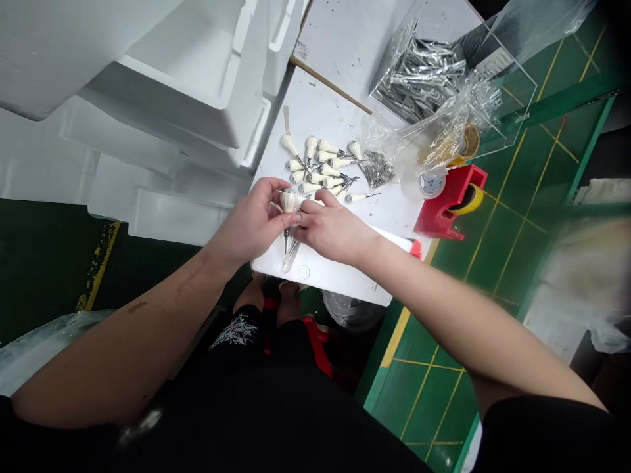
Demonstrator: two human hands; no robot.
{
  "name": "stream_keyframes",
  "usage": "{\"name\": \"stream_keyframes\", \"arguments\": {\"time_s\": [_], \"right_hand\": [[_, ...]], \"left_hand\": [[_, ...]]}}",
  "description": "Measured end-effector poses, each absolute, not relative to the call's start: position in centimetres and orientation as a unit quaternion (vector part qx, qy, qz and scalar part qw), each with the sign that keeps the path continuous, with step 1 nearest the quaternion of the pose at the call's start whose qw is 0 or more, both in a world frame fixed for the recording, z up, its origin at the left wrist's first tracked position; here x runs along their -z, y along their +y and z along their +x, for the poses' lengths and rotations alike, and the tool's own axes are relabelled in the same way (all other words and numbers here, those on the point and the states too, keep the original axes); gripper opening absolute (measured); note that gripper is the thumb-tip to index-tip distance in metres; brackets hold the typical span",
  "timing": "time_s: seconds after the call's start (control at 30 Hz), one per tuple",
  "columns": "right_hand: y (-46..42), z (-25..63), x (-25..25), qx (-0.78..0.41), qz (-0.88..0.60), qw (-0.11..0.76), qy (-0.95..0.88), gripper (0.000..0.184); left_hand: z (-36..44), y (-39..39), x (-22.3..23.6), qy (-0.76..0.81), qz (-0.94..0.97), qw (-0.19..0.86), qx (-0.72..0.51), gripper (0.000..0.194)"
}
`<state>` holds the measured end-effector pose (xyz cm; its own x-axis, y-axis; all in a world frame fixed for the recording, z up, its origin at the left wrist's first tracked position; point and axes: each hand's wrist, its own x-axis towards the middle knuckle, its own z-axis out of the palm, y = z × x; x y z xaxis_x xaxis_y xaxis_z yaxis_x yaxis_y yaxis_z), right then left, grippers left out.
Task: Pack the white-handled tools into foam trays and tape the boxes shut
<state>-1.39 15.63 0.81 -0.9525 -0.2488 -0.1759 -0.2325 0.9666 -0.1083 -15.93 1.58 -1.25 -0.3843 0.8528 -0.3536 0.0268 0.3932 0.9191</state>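
My left hand [251, 220] pinches a cream, ribbed-handled tool [288, 200] with its metal-capped end up and its thin metal shaft pointing down toward me. Close against it, my right hand [332, 226] has its fingers curled in; what they hold, if anything, is hidden. Beneath the hands, a clear narrow sleeve or rod-like piece [290, 257] lies near the table's front edge; its kind is unclear. Several more cream-handled tools [328, 169] with metal shafts lie in a loose pile just beyond my hands.
Small metal parts [378, 169] lie right of the pile on the white table [345, 279]. Behind stands a clear bin of metal pieces [426, 79] with plastic film. A red tape dispenser [444, 203] and tape rolls are at the right. White foam boxes [197, 66] are stacked left.
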Motion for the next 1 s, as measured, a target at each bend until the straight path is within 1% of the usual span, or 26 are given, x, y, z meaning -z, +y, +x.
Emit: {"name": "stream_keyframes", "arguments": {"time_s": [0.13,0.23,0.4,0.5,0.6,0.67,0.83,0.93,1.0], "right_hand": [[15.4,-3.3,-1.7,0.023,-0.169,0.148,0.974,0.029],[15.5,-3.6,-2.0,0.019,-0.196,0.141,0.97,0.03],[16.6,-2.8,-1.2,0.041,-0.165,0.13,0.977,0.033],[16.9,-2.0,-0.4,0.083,-0.114,0.109,0.984,0.032],[16.9,-0.8,0.3,0.14,-0.016,0.071,0.988,0.022],[16.8,0.0,0.7,0.181,0.042,0.066,0.98,0.018],[17.2,0.8,1.0,0.242,0.128,0.109,0.956,0.022],[17.8,0.4,1.0,0.273,0.148,0.157,0.937,0.026],[18.1,0.2,1.0,0.296,0.153,0.173,0.927,0.028]], "left_hand": [[-16.9,0.6,2.0,0.713,0.261,0.429,-0.49,0.053],[-17.2,0.0,2.4,0.717,0.233,0.417,-0.508,0.052],[-16.4,0.3,2.4,0.719,0.251,0.426,-0.489,0.058],[-15.7,1.1,1.8,0.729,0.293,0.41,-0.463,0.056],[-15.2,1.7,1.3,0.75,0.354,0.38,-0.409,0.047],[-15.1,2.0,1.2,0.753,0.41,0.36,-0.367,0.043],[-15.0,2.6,1.6,0.732,0.512,0.345,-0.288,0.036],[-15.0,3.0,1.8,0.732,0.552,0.3,-0.261,0.033],[-15.1,3.3,2.1,0.73,0.573,0.276,-0.251,0.035]]}}
